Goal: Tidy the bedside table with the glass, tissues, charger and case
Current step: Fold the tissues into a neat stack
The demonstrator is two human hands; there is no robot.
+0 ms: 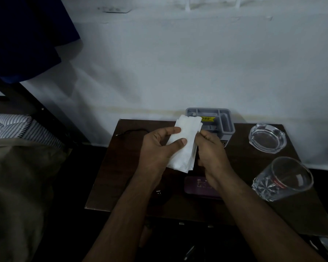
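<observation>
A folded stack of white tissues (186, 142) is held above the dark wooden bedside table (106, 178). My left hand (159, 148) grips its left edge with thumb on top. My right hand (210, 150) pinches its right edge. Below my right wrist lies a purple case (195, 188), partly hidden. A clear drinking glass (282, 178) stands at the table's right side. A black charger cable (133, 131) runs along the back left, and its USB plug (158, 192) shows beside my left forearm.
A grey compartment organiser (226, 120) stands at the back against the white wall, just behind the tissues. A glass ashtray (267, 138) sits at the back right. A bed with a striped mattress (9, 127) and brown cover lies to the left.
</observation>
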